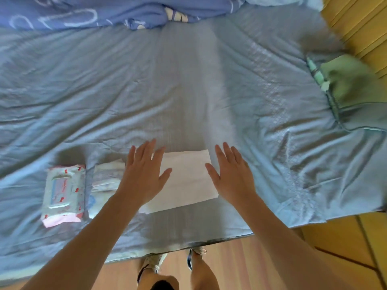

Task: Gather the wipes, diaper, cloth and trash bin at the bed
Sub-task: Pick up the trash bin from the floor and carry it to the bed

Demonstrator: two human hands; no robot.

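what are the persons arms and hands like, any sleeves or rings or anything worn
Both arms are bare up to the edge of the picture, with no sleeves showing. The left hand and right hand wear no gloves, and no rings, watch or bracelet can be seen.

Near edge of bed (188, 91) crowded: wipes pack (63, 194), diaper (105, 181) just beside it, white cloth (186, 178) further right, all in row. Left hand (143, 177) flat over cloth's left part and blocking diaper's right side; right hand (231, 176) at cloth's right edge. Narrow gap between wipes pack and diaper. Wide bare sheet beyond row. Rumpled blanket (83, 11) along far edge, green pillow (354, 80) at far right.
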